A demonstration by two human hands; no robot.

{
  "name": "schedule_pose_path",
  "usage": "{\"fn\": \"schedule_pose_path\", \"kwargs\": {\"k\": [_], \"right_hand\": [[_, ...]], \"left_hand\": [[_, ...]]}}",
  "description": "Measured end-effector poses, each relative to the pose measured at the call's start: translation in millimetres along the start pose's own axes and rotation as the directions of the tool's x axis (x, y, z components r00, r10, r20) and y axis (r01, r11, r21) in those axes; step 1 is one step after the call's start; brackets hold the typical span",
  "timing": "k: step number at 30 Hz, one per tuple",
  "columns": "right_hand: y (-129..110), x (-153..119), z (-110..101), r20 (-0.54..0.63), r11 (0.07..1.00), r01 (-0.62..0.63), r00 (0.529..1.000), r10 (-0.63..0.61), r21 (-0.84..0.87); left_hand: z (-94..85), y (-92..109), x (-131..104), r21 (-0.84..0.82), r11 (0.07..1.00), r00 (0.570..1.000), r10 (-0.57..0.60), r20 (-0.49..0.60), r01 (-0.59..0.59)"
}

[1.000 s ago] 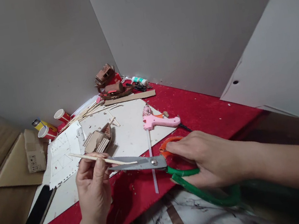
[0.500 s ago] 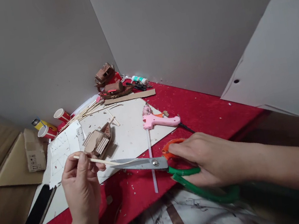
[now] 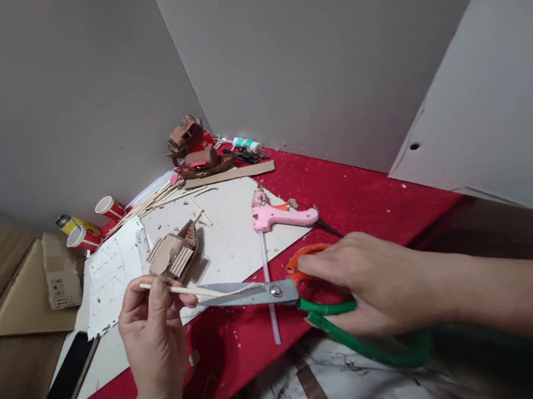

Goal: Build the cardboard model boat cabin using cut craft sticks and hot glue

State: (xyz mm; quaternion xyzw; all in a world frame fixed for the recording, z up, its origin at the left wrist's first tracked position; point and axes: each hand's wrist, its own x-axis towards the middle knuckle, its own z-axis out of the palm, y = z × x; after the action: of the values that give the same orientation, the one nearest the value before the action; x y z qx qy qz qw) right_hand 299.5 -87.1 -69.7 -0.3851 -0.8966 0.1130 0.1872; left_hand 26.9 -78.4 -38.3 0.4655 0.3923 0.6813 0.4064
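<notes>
Between thumb and fingers, my left hand point(image 3: 157, 321) pinches a thin pale wooden stick point(image 3: 201, 291). The stick points right, and its far end lies between the blades of the scissors point(image 3: 256, 293). My right hand point(image 3: 371, 284) grips these scissors by their orange and green handles; the blades point left and are slightly parted. A thin sliver curls at the stick's tip by the blades. Just beyond my left hand, a small cardboard model boat point(image 3: 173, 251) stands on the white board point(image 3: 229, 219).
A pink glue gun point(image 3: 279, 214) with a clear glue stick lies beyond the scissors. Two brown model boats point(image 3: 202, 161) and thin sticks point(image 3: 150, 203) are at the back. Paper cups point(image 3: 83, 238), a drawing sheet point(image 3: 110, 268), a phone point(image 3: 62, 394) and a cardboard box point(image 3: 14, 300) are left.
My left hand has shifted slightly right, sliding the stick further between the scissor blades. My right hand and the scissors stay almost in place.
</notes>
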Motion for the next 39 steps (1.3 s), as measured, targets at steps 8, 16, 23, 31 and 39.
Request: {"fn": "schedule_pose_path", "kwargs": {"k": [8,16,23,31,39], "right_hand": [[2.0,0.1,2.5,-0.009,0.999,0.025,1.000,-0.024,0.044],[17.8,0.3,-3.4,-0.189,0.994,-0.038,0.980,0.057,0.102],[8.4,-1.1,-3.0,-0.049,0.999,-0.034,0.998,0.033,-0.003],[8.7,-0.5,-5.7,-0.110,0.991,0.043,0.992,-0.057,-0.126],[12.6,-1.2,1.5,-0.114,0.987,0.053,0.991,-0.071,-0.151]], "left_hand": [[5.7,-1.4,-5.7,0.016,1.000,0.998,-0.025,0.052,0.024],[0.0,4.1,2.6,-0.044,0.999,0.999,-0.029,0.026,0.030],[1.4,1.9,2.3,-0.044,0.999,0.999,-0.013,0.039,0.015],[-1.0,2.7,-4.7,0.034,0.995,0.994,0.096,0.055,-0.098],[1.7,2.4,-6.2,0.057,0.996,0.996,0.068,0.051,-0.071]]}}
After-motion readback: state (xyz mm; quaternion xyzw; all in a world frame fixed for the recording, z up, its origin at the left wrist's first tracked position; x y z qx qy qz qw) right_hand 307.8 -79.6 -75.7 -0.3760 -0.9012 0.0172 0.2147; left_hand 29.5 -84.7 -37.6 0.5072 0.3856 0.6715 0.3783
